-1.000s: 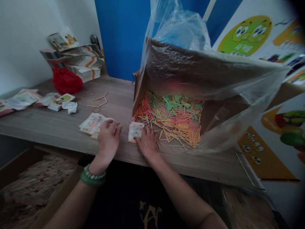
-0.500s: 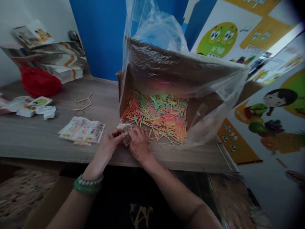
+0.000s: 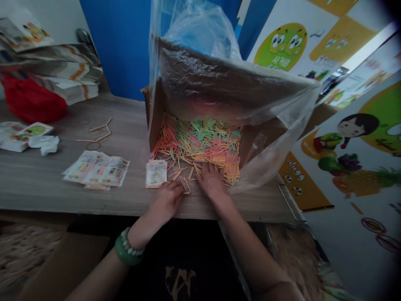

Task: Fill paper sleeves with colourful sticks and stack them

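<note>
A pile of thin coloured sticks (image 3: 200,142) spills out of a cardboard box (image 3: 154,121) that lies on its side and is lined with a clear plastic bag (image 3: 238,83). My right hand (image 3: 213,182) lies flat and open on the sticks at the box's mouth. My left hand (image 3: 167,200), with a green bead bracelet on its wrist, is curled at the table's front edge. Its fingertips pinch a few sticks (image 3: 185,186). A small printed paper packet (image 3: 156,173) lies flat just left of my left hand, untouched.
A fan of flat printed packets (image 3: 97,170) lies further left on the wooden table (image 3: 46,184). Loose sticks and rubber bands (image 3: 98,136), small boxes (image 3: 21,136), a red bag (image 3: 31,100) and stacked cartons (image 3: 62,79) sit behind. A cartoon poster (image 3: 344,125) covers the right wall.
Both hands let go of the small packet, which now lies flat on the table. My right hand moved right onto the sticks and my left hand followed to the loose ones.
</note>
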`<state>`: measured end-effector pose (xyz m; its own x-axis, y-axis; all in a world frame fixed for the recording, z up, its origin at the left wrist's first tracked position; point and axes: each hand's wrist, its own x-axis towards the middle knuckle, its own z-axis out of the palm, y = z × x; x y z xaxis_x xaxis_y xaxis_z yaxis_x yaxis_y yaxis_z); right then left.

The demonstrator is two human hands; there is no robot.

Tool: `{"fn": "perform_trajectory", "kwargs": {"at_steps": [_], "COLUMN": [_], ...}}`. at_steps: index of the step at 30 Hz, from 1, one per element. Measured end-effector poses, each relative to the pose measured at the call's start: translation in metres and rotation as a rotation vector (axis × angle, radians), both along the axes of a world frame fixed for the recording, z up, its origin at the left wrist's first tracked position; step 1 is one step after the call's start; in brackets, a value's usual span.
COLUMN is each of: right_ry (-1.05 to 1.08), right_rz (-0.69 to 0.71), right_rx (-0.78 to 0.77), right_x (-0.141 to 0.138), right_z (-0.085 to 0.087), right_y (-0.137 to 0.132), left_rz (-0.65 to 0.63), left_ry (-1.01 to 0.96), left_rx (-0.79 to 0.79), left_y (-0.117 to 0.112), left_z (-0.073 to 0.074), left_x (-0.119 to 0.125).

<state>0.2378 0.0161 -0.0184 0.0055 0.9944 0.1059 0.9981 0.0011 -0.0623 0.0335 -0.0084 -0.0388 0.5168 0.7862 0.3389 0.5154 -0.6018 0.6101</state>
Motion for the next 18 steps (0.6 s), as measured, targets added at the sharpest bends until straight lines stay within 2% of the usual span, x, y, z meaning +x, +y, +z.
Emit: {"fn": "perform_trajectory", "kwargs": {"at_steps": [3, 6, 10, 12, 15, 18], "right_ry": [-0.053, -0.072, -0.05, -0.016, 0.049, 0.116], "right_rz": [0.022, 0.08, 0.111, 0.107, 0.089, 0.088], "right_rx": [-0.05, -0.046, -0.041, -0.049, -0.086, -0.14], "right_x": [-0.006, -0.009, -0.016, -0.021, -0.027, -0.026], "right_z": [-0.002, -0.007, -0.012, -0.011, -0.005, 0.005], "right_y": [0.005, 0.009, 0.015, 0.018, 0.022, 0.025], "left_rz": [-0.009, 0.002, 0.182, 0.233, 0.155, 0.047], "left_ry": [0.085, 0.126, 0.27, 0.358, 0.391, 0.212], "left_rx": [0.109, 0.142, 0.14, 0.103, 0.049, 0.003], "left_y": [-0.004, -0.006, -0.001, 0.005, 0.013, 0.015], "left_z": [-0.008, -0.009, -0.006, -0.006, -0.005, -0.005], "left_x": [0.004, -0.001, -0.002, 0.003, 0.014, 0.025]}}
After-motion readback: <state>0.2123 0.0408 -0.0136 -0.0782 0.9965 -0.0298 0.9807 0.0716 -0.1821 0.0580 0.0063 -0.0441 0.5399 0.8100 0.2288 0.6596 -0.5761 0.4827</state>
